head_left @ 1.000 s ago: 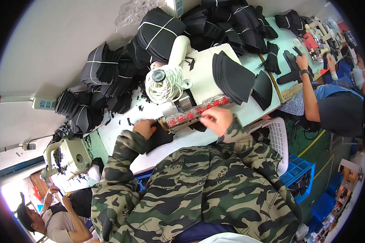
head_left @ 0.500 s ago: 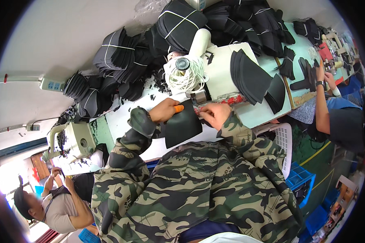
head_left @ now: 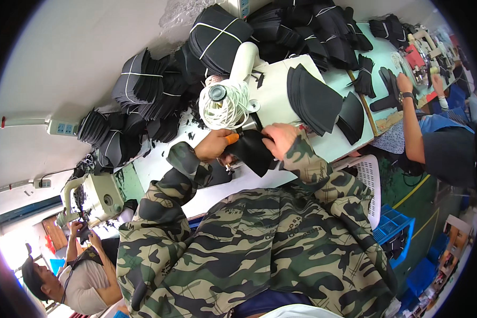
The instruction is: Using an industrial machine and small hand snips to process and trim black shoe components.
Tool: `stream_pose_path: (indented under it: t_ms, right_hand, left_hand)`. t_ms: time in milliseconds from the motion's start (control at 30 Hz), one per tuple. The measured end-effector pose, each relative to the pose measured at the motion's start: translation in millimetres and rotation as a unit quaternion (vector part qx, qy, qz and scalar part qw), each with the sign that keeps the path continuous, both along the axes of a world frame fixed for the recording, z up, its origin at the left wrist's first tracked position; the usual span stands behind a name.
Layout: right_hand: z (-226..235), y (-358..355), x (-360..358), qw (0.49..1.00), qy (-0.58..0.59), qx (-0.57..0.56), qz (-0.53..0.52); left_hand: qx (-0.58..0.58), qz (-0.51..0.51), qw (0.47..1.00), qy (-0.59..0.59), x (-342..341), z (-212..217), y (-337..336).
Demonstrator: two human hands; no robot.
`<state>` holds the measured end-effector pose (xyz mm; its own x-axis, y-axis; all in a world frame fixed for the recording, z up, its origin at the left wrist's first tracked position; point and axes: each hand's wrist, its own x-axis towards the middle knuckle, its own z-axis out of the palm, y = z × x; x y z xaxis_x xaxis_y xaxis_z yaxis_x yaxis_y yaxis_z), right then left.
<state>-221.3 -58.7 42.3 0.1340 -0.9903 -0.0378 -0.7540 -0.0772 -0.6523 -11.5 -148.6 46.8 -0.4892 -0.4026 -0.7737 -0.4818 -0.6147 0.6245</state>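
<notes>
Sheet (head_left: 255,155), black, clamped at its edges by left grip (head_left: 218,144) and right grip (head_left: 279,140), cord coil (head_left: 223,110) behind, surface (head_left: 212,195) below.

the white table (head_left: 164,175) is taken up at its middle by a cream machine (head_left: 273,98), and tied bundles of black pieces (head_left: 139,85) are heaped along its back. small black scraps (head_left: 191,136) are strewn to the machine's left. a fan of loose black pieces (head_left: 351,119) is laid just beside it on the right, and a flat black piece (head_left: 217,174) is spread near the front edge.
</notes>
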Motion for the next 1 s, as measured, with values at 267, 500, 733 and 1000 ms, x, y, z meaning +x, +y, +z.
stream_pose_path:
  t_ms: [267, 500, 733, 1000]
  right_hand:
    - [18, 51, -36, 0.948, -0.266, 0.1, -0.142]
    - [58, 28, -90, 0.927, 0.056, -0.293, -0.226]
    - [20, 38, -27, 0.979, -0.138, -0.083, -0.125]
    - [0, 33, 26, 0.96, -0.187, 0.21, 0.011]
  left_hand:
    - [-0.102, -0.017, 0.993, 0.064, 9, -1, -14]
    - [-0.429, -0.417, 0.717, -0.358, 82, -69, 11]
    - [-0.433, -0.32, 0.758, -0.369, 79, -50, 23]
    - [-0.232, -0.219, 0.943, 0.095, 32, 12, 15]
